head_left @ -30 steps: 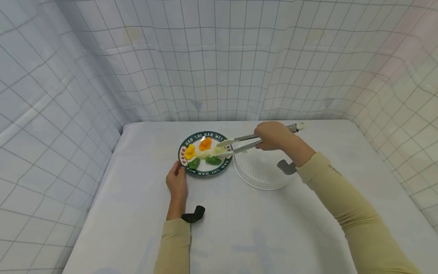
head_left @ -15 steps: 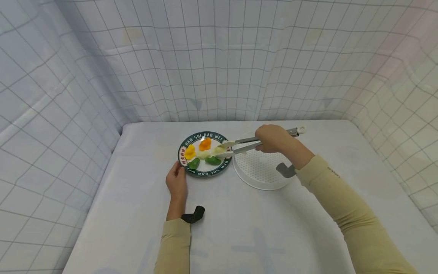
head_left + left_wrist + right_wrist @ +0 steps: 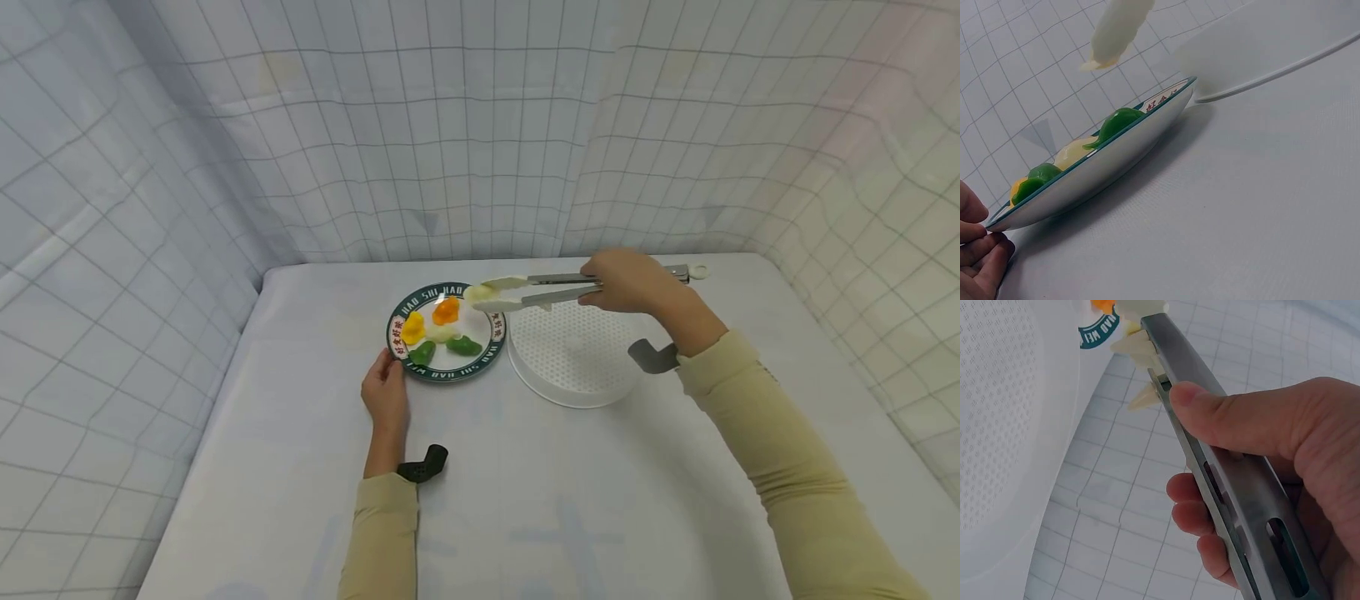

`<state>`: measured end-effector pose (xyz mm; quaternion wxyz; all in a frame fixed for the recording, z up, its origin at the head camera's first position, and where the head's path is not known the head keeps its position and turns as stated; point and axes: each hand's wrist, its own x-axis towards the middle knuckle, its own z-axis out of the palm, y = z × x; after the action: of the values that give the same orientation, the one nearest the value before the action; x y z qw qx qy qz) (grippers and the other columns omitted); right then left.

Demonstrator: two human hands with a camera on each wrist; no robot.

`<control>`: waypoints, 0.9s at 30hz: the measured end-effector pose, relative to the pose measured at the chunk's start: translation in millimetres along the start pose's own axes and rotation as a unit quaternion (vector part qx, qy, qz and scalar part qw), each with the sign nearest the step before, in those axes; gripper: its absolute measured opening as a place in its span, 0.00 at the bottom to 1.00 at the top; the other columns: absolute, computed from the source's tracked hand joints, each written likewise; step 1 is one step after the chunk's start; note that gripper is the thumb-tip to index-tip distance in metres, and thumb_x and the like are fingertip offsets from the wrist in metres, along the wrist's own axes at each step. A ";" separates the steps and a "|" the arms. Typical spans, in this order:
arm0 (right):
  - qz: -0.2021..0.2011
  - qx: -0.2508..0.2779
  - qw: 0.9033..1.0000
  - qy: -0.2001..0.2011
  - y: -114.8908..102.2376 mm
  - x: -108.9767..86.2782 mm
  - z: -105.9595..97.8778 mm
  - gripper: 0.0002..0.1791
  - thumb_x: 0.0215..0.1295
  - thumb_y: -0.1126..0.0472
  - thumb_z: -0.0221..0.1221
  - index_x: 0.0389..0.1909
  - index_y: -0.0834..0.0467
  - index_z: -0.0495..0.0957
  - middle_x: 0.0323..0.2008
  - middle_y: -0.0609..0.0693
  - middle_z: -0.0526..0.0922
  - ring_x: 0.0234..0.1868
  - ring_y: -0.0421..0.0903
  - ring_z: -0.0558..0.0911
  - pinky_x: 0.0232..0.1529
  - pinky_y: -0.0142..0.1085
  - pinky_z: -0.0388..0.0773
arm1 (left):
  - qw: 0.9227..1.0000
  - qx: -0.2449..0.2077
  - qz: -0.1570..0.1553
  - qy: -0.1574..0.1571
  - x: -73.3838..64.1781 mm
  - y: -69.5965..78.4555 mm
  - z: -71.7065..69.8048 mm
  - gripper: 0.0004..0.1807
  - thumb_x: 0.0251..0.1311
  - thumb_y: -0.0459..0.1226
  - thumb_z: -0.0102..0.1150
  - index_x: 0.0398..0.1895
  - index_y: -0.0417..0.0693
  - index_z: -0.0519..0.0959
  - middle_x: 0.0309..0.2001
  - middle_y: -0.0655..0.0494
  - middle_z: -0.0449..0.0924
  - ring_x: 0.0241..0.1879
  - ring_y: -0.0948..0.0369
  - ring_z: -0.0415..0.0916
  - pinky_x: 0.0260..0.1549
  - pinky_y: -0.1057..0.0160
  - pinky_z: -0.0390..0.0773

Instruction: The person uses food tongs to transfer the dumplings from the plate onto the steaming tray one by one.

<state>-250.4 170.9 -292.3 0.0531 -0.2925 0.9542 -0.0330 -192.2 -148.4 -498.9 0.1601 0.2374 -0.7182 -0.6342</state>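
My left hand [image 3: 386, 392] pinches the near-left rim of a green-edged plate [image 3: 442, 375], thumb above and fingers beneath in the left wrist view. On the plate lie dumpling-shaped pieces: a yellow dumpling [image 3: 412, 327], an orange dumpling [image 3: 446, 311], two green dumplings [image 3: 465, 345] and a pale dumpling [image 3: 441, 334]. With my right hand [image 3: 630, 283] I grip metal tongs [image 3: 558, 297] with cream tips. Another pale dumpling [image 3: 478, 293] is between those tips, over the plate's far right rim. In the right wrist view my thumb presses the upper arm of the tongs [image 3: 1235, 469].
Right beside the plate stands a round white perforated steamer tray [image 3: 555, 392], partly under the tongs and right hand. White cloth covers the table [image 3: 487, 483]. A gridded curtain [image 3: 465, 167] hangs behind and along both sides.
The tongs have closed on a pale dumpling and lifted it off the plate's right part, moving back and to the right. My left hand keeps its hold on the rim.
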 end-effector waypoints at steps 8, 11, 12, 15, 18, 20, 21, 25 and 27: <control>0.008 0.010 1.000 0.009 37.8 -29.1 -5.3 0.11 0.56 0.58 0.62 0.34 0.62 0.79 0.24 0.48 0.75 0.25 0.45 0.71 0.27 0.40 0.71 | 1.000 0.002 0.000 0.003 1.4 -2.5 0.4 0.23 0.65 0.36 0.45 0.64 0.41 0.64 0.59 0.53 0.69 0.55 0.62 0.65 0.54 0.66 0.67; -0.009 0.008 1.000 0.015 50.8 -38.0 -4.5 0.07 0.56 0.59 0.63 0.28 0.58 0.78 0.20 0.45 0.71 0.23 0.43 0.68 0.25 0.37 0.68 | 1.000 -0.003 0.002 0.004 1.0 -1.2 0.3 0.24 0.65 0.36 0.45 0.64 0.41 0.65 0.59 0.52 0.69 0.54 0.62 0.66 0.54 0.66 0.67; -0.012 0.005 1.000 0.016 54.6 -40.7 -4.1 0.06 0.55 0.59 0.63 0.27 0.57 0.77 0.21 0.45 0.71 0.23 0.43 0.67 0.25 0.37 0.68 | 1.000 -0.005 0.002 0.002 0.9 -0.7 0.4 0.24 0.65 0.36 0.45 0.64 0.41 0.65 0.59 0.52 0.69 0.54 0.62 0.66 0.54 0.66 0.67; -0.010 0.005 1.000 0.018 63.4 -47.1 -2.1 0.05 0.54 0.60 0.64 0.28 0.57 0.78 0.21 0.44 0.71 0.23 0.43 0.67 0.25 0.36 0.67 | 1.000 -0.008 0.002 0.001 1.9 0.7 0.6 0.23 0.65 0.36 0.45 0.64 0.41 0.65 0.59 0.52 0.69 0.54 0.62 0.66 0.54 0.66 0.67; -0.005 0.007 1.000 0.016 68.6 -52.9 0.6 0.07 0.53 0.61 0.65 0.31 0.58 0.79 0.22 0.44 0.72 0.23 0.43 0.67 0.25 0.37 0.67 | 1.000 -0.008 0.005 0.001 2.4 0.6 1.2 0.23 0.65 0.35 0.45 0.63 0.40 0.65 0.59 0.52 0.69 0.54 0.62 0.66 0.54 0.66 0.67; -0.006 0.003 1.000 0.014 71.5 -55.5 2.6 0.08 0.52 0.61 0.65 0.32 0.59 0.80 0.23 0.44 0.72 0.24 0.43 0.67 0.25 0.37 0.67 | 1.000 -0.008 0.008 0.002 2.6 0.1 1.3 0.23 0.65 0.35 0.45 0.63 0.40 0.65 0.58 0.51 0.70 0.54 0.62 0.66 0.54 0.66 0.68; -0.010 -0.006 1.000 0.012 73.0 -56.2 3.9 0.09 0.52 0.61 0.65 0.33 0.59 0.80 0.23 0.44 0.73 0.24 0.42 0.68 0.25 0.37 0.68 | 1.000 -0.008 0.009 0.002 2.5 0.2 1.3 0.23 0.65 0.35 0.45 0.63 0.40 0.65 0.58 0.51 0.70 0.53 0.61 0.66 0.53 0.65 0.68; -0.029 -0.047 0.998 0.008 79.3 -54.1 9.0 0.12 0.50 0.60 0.67 0.35 0.58 0.80 0.26 0.43 0.75 0.25 0.41 0.70 0.26 0.37 0.71 | 1.000 -0.010 0.013 0.003 2.3 0.7 0.9 0.23 0.64 0.34 0.45 0.63 0.39 0.65 0.58 0.49 0.70 0.53 0.60 0.67 0.53 0.64 0.68; -0.039 -0.067 0.997 0.010 82.1 -51.2 11.2 0.14 0.49 0.60 0.67 0.37 0.59 0.80 0.29 0.45 0.77 0.26 0.41 0.73 0.27 0.38 0.74 | 1.000 -0.008 0.011 0.004 2.9 0.5 0.9 0.23 0.64 0.34 0.45 0.63 0.39 0.65 0.57 0.50 0.71 0.52 0.61 0.67 0.52 0.64 0.69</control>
<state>-252.5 267.2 -307.0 0.0227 -0.3325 0.9425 0.0262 -195.2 -149.2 -498.7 0.1718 0.2305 -0.7152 -0.6370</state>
